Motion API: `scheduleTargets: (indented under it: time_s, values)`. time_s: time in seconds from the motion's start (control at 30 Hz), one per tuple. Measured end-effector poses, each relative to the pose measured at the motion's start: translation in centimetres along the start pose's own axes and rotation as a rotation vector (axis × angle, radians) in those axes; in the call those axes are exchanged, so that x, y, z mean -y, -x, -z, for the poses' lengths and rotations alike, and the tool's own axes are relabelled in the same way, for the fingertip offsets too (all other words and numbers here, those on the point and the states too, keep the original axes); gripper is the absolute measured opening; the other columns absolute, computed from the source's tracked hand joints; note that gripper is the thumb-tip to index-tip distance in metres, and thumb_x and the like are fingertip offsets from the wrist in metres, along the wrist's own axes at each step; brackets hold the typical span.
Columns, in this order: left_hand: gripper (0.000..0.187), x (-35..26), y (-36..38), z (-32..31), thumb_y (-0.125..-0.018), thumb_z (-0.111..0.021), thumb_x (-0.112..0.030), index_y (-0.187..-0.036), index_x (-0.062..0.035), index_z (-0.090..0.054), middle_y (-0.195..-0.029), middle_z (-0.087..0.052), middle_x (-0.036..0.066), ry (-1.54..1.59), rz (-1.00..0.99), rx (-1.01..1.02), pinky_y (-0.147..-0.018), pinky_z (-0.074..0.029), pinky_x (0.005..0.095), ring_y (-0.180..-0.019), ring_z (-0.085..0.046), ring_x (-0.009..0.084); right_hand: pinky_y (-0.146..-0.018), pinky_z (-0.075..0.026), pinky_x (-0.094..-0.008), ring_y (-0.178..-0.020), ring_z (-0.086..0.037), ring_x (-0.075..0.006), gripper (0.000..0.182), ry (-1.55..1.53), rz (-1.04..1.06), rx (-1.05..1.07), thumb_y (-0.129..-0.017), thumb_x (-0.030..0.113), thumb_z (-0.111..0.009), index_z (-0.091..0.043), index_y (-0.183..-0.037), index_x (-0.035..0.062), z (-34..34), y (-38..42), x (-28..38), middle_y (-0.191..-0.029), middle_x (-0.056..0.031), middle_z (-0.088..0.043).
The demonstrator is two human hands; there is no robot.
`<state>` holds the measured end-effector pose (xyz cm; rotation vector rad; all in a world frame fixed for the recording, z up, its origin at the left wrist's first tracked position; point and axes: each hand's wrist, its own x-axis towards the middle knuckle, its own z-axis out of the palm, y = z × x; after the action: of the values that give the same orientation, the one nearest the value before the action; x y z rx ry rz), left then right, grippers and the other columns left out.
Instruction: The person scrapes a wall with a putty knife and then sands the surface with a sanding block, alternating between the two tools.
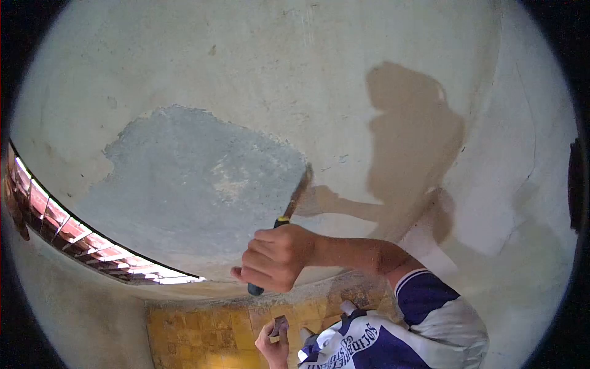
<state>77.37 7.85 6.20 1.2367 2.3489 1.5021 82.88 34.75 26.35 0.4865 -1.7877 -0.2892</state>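
Observation:
My right hand (279, 255) is closed around the black and yellow handle of a scraper (297, 195). The scraper's rusty blade points up, its tip at the right edge of a bare grey patch (196, 172) on the wall. Pale paint with a ragged border surrounds this patch. Lower down, near my body, my left hand (274, 345) grips a small brown block-like piece (279, 325) between thumb and fingers; its exact kind cannot be made out.
The pale painted wall (258, 61) fills most of the view and bears my shadow. A barred window opening (92, 240) lies at the left. Yellow-brown floor tiles (203, 335) show below, and a second wall (528, 203) meets the first at the right.

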Motion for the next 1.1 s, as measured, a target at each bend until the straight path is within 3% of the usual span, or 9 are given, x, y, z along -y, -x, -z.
scheduleTargets:
  time_s: [0.03, 0.13, 0.23, 0.47, 0.57, 0.77, 0.87, 1.0, 1.1]
  values:
    - [0.016, 0.3, 0.2, 0.0, -0.078, -0.073, -0.005, -0.090, 0.0014, -0.064, -0.076, -0.068, 0.013, 0.011, 0.000, 0.002, -0.068, -0.051, 0.0325, -0.070, -0.067, 0.0237, -0.040, -0.032, -0.0256, -0.045, -0.042, -0.0099, 0.037, -0.021, 0.036, 0.016, -0.082, 0.009, -0.067, -0.041, -0.056, 0.0115, -0.1, -0.5, 0.5, -0.054, 0.0044, -0.037]
    - [0.014, 1.7, 0.8, 0.7, -0.078, -0.073, -0.006, -0.088, 0.0008, -0.065, -0.076, -0.068, 0.012, -0.010, -0.085, 0.006, -0.068, -0.051, 0.0317, -0.070, -0.067, 0.0232, -0.040, -0.031, -0.0265, -0.044, -0.039, -0.0108, 0.037, -0.192, 0.146, 0.000, -0.081, 0.009, -0.067, -0.040, -0.056, 0.0111, 1.2, -2.1, 3.7, -0.055, 0.0025, -0.036]
    - [0.014, 2.6, 1.1, 1.4, -0.077, -0.074, -0.004, -0.087, -0.0004, -0.064, -0.075, -0.067, 0.013, -0.022, -0.102, -0.020, -0.065, -0.051, 0.0311, -0.067, -0.067, 0.0235, -0.040, -0.031, -0.0267, -0.045, -0.040, -0.0110, 0.037, -0.077, -0.040, -0.080, -0.080, 0.009, -0.066, -0.040, -0.055, 0.0119, 0.7, -0.4, 0.3, -0.055, 0.0035, -0.036]
    - [0.013, 3.2, 0.6, 3.8, -0.079, -0.072, -0.003, -0.088, -0.0001, -0.064, -0.077, -0.068, 0.013, -0.066, -0.075, 0.050, -0.066, -0.052, 0.0299, -0.069, -0.068, 0.0224, -0.043, -0.035, -0.0277, -0.049, -0.047, -0.0119, 0.026, -0.176, 0.184, 0.005, -0.075, 0.016, -0.069, -0.047, -0.062, 0.0133, 1.4, -2.8, 5.6, -0.058, 0.0048, -0.040]
    - [0.012, 1.9, 0.0, 4.3, -0.080, -0.072, -0.002, -0.090, 0.0001, -0.065, -0.078, -0.069, 0.012, 0.022, -0.112, -0.003, -0.067, -0.052, 0.0288, -0.069, -0.067, 0.0198, -0.040, -0.031, -0.0267, -0.045, -0.040, -0.0098, 0.037, 0.016, 0.096, -0.026, -0.079, 0.009, -0.067, -0.038, -0.055, 0.0126, 0.4, -0.9, -0.6, -0.055, 0.0046, -0.035]
    - [0.016, 2.7, 0.3, 5.2, -0.079, -0.073, -0.004, -0.091, 0.0021, -0.066, -0.079, -0.070, 0.011, 0.082, -0.042, 0.042, -0.069, -0.052, 0.0297, -0.070, -0.067, 0.0191, -0.040, -0.033, -0.0267, -0.044, -0.042, -0.0119, 0.036, -0.100, 0.151, -0.054, -0.077, 0.006, -0.067, -0.038, -0.056, 0.0115, 0.5, -3.6, 3.9, -0.054, 0.0021, -0.036]
    - [0.015, 2.5, 0.3, 6.1, -0.078, -0.074, -0.002, -0.090, 0.0004, -0.066, -0.079, -0.070, 0.011, 0.054, -0.107, 0.037, -0.067, -0.052, 0.0283, -0.070, -0.067, 0.0185, -0.042, -0.035, -0.0272, -0.044, -0.043, -0.0110, 0.033, 0.086, 0.058, 0.038, -0.078, 0.010, -0.067, -0.041, -0.058, 0.0135, -1.5, -0.5, -0.1, -0.054, 0.0046, -0.038]
    - [0.016, 3.1, 0.2, 5.9, -0.080, -0.074, -0.006, -0.091, 0.0025, -0.066, -0.077, -0.069, 0.011, 0.068, -0.102, 0.028, -0.069, -0.051, 0.0303, -0.071, -0.066, 0.0192, -0.042, -0.035, -0.0281, -0.044, -0.045, -0.0150, 0.035, -0.018, 0.151, 0.053, -0.078, 0.019, -0.069, -0.042, -0.058, 0.0108, -0.6, -3.4, 5.7, -0.054, 0.0031, -0.040]
    - [0.016, 4.0, 0.8, 6.2, -0.081, -0.074, -0.008, -0.090, 0.0027, -0.066, -0.077, -0.069, 0.011, 0.065, -0.073, 0.050, -0.069, -0.051, 0.0303, -0.071, -0.065, 0.0179, -0.043, -0.037, -0.0289, -0.046, -0.046, -0.0141, 0.028, 0.029, 0.021, 0.067, -0.074, 0.021, -0.068, -0.045, -0.062, 0.0124, -1.0, -0.7, 1.7, -0.056, 0.0031, -0.042]
